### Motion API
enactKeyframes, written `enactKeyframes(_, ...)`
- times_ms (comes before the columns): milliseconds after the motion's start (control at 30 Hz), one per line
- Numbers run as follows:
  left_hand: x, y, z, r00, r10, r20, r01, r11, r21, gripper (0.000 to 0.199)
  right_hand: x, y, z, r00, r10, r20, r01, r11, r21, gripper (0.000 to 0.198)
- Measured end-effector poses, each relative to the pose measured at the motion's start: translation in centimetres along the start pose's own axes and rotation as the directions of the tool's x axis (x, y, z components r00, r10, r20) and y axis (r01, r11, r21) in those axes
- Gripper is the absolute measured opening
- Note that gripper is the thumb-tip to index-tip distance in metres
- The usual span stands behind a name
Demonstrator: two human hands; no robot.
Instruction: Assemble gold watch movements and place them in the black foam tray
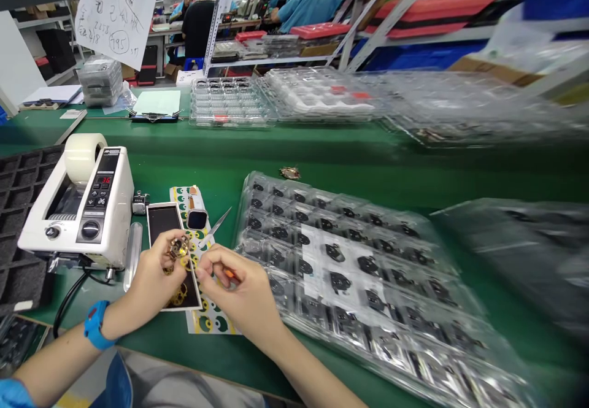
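Note:
My left hand (159,273) pinches a small round gold-coloured metal part (179,247) between thumb and fingers, above a white-edged dark tray (161,215). More gold pieces (178,296) lie in that tray. Just to the right, my right hand (243,285) is closed, its fingertips near the part. Something orange (229,273) shows between its fingers, but I cannot make out what it is. A silver pointed tool (216,227) lies just beyond the right hand. Below both hands is a sheet of yellow and green stickers (209,322), with a small square watch-like item (197,219) at its far end.
A white tape dispenser (110,211) stands at left beside a black compartment tray (16,181). Clear plastic trays of dark parts (322,205) cover the right side. Another metal piece (289,173) lies behind them. Further clear trays (230,101) and a clipboard (156,102) line the shelf.

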State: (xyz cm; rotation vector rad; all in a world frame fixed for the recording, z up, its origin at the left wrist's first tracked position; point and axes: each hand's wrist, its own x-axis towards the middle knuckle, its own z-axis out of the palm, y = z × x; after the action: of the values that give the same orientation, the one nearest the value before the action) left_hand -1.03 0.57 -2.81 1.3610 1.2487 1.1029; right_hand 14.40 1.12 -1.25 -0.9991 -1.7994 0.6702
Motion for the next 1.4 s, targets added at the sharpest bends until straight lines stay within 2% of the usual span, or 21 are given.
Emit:
enactKeyframes(67, 0.4, 0.1, -0.3, 0.997, -0.045, -0.065, 0.038, 0.994, -0.103, 0.041, -0.3, 0.0, -0.1, 0.998, -0.011, 0.058, 0.014, 0.999, -0.05, 0.018)
enactKeyframes(133, 0.8, 0.4, -0.7, 0.99, -0.077, -0.116, 0.052, 0.977, -0.206, 0.04, -1.0, 0.0, 0.2, 0.988, -0.067, 0.139, 0.096, 0.972, -0.216, 0.02)
enactKeyframes(233, 1.0, 1.2, -1.1, 0.985, -0.106, -0.137, 0.06, 0.951, -0.303, 0.039, -1.9, 0.3, 0.4, 0.953, -0.154, 0.26, 0.27, 0.82, -0.505, 0.02)
enactKeyframes(300, 1.0, 1.6, -1.2, 0.985, -0.13, -0.117, 0.085, 0.941, -0.328, 0.039, -1.9, 1.2, -0.8, 0.946, -0.159, 0.281, 0.302, 0.745, -0.595, 0.022)
enactKeyframes(367, 0.9, 1.8, -1.3, 0.984, -0.15, -0.095, 0.11, 0.936, -0.334, 0.04, -1.2, 2.9, -3.7, 0.969, -0.117, 0.215, 0.232, 0.724, -0.649, 0.029)
enactKeyframes(467, 0.8, 1.9, -1.3, 0.983, -0.161, -0.088, 0.123, 0.935, -0.334, 0.04, 0.9, 7.1, -10.4, 1.0, -0.001, -0.003, -0.002, 0.628, -0.778, 0.019)
enactKeyframes(500, 0.8, 1.9, -1.3, 0.983, -0.162, -0.091, 0.123, 0.934, -0.335, 0.04, 1.5, 8.6, -12.7, 0.999, 0.027, -0.029, -0.039, 0.605, -0.795, 0.019)
enactKeyframes(600, 0.8, 2.1, -1.2, 0.981, -0.179, -0.081, 0.14, 0.927, -0.348, 0.042, 2.8, 12.6, -17.7, 0.996, 0.081, 0.037, -0.021, 0.622, -0.783, 0.027)
enactKeyframes(700, 0.9, 2.3, -1.1, 0.974, -0.225, -0.037, 0.195, 0.906, -0.375, 0.044, 3.0, 14.9, -19.2, 0.983, 0.116, 0.144, 0.029, 0.673, -0.739, 0.024)
enactKeyframes(767, 0.9, 2.4, -1.1, 0.969, -0.248, -0.016, 0.223, 0.894, -0.389, 0.044, 2.9, 15.5, -19.0, 0.977, 0.119, 0.174, 0.042, 0.701, -0.712, 0.02)
enactKeyframes(867, 0.7, 2.2, -1.1, 0.967, -0.254, 0.008, 0.236, 0.882, -0.407, 0.042, 2.7, 15.6, -18.5, 0.985, 0.092, 0.143, 0.032, 0.725, -0.688, 0.016)
enactKeyframes(933, 0.6, 2.1, -1.1, 0.969, -0.244, 0.043, 0.238, 0.869, -0.434, 0.041, 2.9, 15.0, -18.1, 0.996, 0.057, 0.075, 0.009, 0.734, -0.679, 0.017)
enactKeyframes(1033, 0.4, 1.9, -1.1, 0.973, -0.208, 0.099, 0.229, 0.84, -0.492, 0.042, 3.0, 12.9, -16.6, 0.996, -0.02, -0.09, -0.045, 0.748, -0.662, 0.017)
enactKeyframes(1100, 0.3, 1.8, -1.0, 0.977, -0.171, 0.126, 0.212, 0.827, -0.521, 0.043, 2.7, 10.6, -14.3, 0.975, -0.079, -0.206, -0.072, 0.77, -0.634, 0.017)
enactKeyframes(1167, 0.3, 1.7, -1.0, 0.982, -0.124, 0.143, 0.181, 0.828, -0.53, 0.043, 2.2, 7.7, -11.0, 0.956, -0.117, -0.269, -0.063, 0.815, -0.576, 0.022)
enactKeyframes(1200, 0.2, 1.7, -0.9, 0.983, -0.101, 0.152, 0.167, 0.834, -0.526, 0.044, 2.0, 6.2, -9.2, 0.957, -0.118, -0.266, -0.041, 0.85, -0.526, 0.023)
enactKeyframes(1267, 0.1, 1.6, -0.9, 0.983, -0.068, 0.168, 0.146, 0.85, -0.506, 0.044, 1.6, 3.4, -5.8, 0.976, -0.05, -0.213, -0.01, 0.962, -0.273, 0.019)
enactKeyframes(1333, 0.1, 1.5, -0.9, 0.981, -0.049, 0.186, 0.133, 0.872, -0.472, 0.046, 1.6, 1.5, -3.3, 0.99, 0.012, -0.144, -0.022, 0.997, -0.073, 0.015)
enactKeyframes(1400, 0.1, 1.5, -0.9, 0.979, -0.039, 0.198, 0.123, 0.893, -0.433, 0.049, 1.9, 0.5, -1.9, 0.993, 0.088, -0.082, -0.084, 0.995, 0.054, 0.012)
